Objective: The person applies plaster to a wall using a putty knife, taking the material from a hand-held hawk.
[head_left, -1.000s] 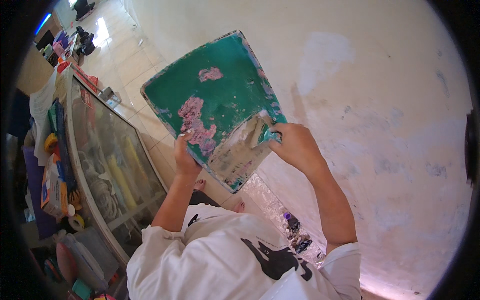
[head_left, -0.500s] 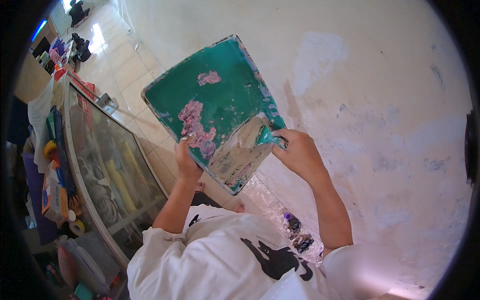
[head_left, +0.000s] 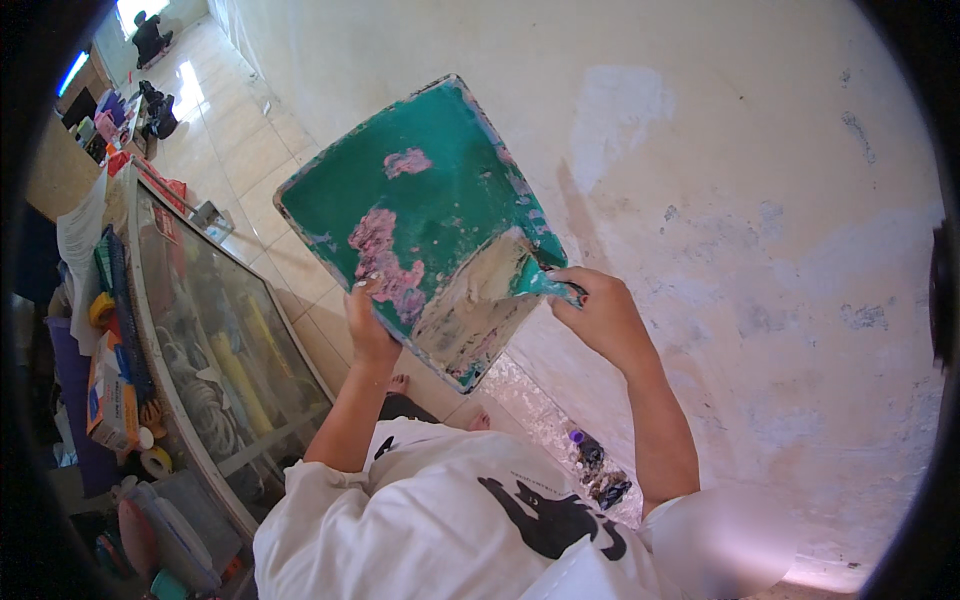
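A green rectangular tray (head_left: 420, 210), crusted with pink patches (head_left: 400, 280) and a beige-grey smeared end, is tilted up before me. My left hand (head_left: 368, 320) grips its lower left edge, thumb over the rim. My right hand (head_left: 595, 310) is closed on a teal-handled putty knife (head_left: 540, 278) at the tray's lower right, its blade against the beige smear and partly hidden in it.
A patched pale wall (head_left: 760, 260) fills the right. At left stands a glass display case (head_left: 230, 350) crowded with items. Tiled floor (head_left: 250, 150) runs back toward a crouching person (head_left: 152, 40) in dark clothes. Foil-like sheeting with debris (head_left: 590, 455) lies along the wall's foot.
The tray and both hands have shifted slightly left and downward in the picture. My right hand, with the putty knife, has moved a little toward the tray's right edge.
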Demonstrator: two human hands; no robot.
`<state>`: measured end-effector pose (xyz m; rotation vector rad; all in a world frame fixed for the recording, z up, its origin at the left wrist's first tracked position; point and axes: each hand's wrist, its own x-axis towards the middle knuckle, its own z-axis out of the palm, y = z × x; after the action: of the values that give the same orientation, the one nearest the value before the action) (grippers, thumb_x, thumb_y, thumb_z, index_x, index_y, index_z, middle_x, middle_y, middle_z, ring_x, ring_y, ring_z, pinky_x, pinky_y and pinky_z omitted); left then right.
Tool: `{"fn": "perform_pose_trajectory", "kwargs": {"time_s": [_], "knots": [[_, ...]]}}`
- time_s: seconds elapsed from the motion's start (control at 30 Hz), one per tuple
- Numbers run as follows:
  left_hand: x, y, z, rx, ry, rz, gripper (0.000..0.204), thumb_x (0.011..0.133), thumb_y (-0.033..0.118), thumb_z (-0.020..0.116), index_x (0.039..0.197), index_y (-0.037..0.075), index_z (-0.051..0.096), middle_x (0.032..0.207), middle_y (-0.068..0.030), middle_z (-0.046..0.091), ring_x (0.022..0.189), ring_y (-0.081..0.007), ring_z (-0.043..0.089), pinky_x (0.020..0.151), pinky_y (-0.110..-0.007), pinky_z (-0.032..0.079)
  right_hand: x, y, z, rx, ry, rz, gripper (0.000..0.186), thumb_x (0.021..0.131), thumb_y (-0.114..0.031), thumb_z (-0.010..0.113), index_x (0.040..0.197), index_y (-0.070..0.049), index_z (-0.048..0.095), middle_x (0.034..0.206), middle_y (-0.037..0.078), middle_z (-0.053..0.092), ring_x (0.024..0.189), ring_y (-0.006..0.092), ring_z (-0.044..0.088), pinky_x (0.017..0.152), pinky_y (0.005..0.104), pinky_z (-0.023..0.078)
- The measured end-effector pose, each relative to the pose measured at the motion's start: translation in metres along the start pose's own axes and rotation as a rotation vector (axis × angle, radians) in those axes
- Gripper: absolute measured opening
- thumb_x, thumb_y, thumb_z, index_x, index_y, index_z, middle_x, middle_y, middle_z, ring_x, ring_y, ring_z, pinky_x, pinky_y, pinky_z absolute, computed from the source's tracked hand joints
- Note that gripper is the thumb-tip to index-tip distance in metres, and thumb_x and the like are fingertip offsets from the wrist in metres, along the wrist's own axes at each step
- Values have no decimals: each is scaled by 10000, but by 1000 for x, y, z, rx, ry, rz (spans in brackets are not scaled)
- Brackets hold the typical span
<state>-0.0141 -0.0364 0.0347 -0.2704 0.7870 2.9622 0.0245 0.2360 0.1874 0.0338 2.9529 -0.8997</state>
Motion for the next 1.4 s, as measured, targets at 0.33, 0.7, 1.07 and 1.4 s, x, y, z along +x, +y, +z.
{"fn": "perform_pose_trajectory", "kwargs": {"time_s": [0.33, 0.7, 1.07, 1.4], "knots": [[-12, -1, 31, -50, 29, 10, 482, 914, 305, 527, 1303, 22, 541, 1230, -138, 630, 1124, -299, 625, 950, -425, 503, -41, 88, 7, 466, 138, 133, 372, 859, -145, 780, 1198, -47, 662, 957, 24, 669, 829, 94, 578, 761, 247, 485], [7, 7, -17, -17, 48, -64, 613, 879, 349, 552, 1403, 40, 474, 1370, -168, 530, 1244, -354, 540, 1024, -509, 454, -93, 73, 26, 676, 426, 61, 292, 946, -181, 713, 1171, -40, 592, 873, -30, 528, 756, 49, 471, 643, 238, 401], [-4, 2, -1, 64, 121, -44, 675, 890, 415, 546, 1439, 39, 429, 1424, -161, 468, 1296, -365, 461, 1061, -531, 381, -213, 67, -123, 631, 840, -5, 357, 1043, -283, 547, 1256, 2, 576, 980, 72, 656, 734, 79, 558, 613, 212, 444], [-8, 0, 0, 94, 62, -68, 641, 891, 437, 513, 1417, 77, 440, 1414, -138, 471, 1280, -342, 474, 1039, -526, 405, -254, 78, -216, 703, 963, -13, 364, 1032, -302, 573, 1248, -11, 539, 771, 31, 559, 510, 38, 375, 447, 210, 275]]}}
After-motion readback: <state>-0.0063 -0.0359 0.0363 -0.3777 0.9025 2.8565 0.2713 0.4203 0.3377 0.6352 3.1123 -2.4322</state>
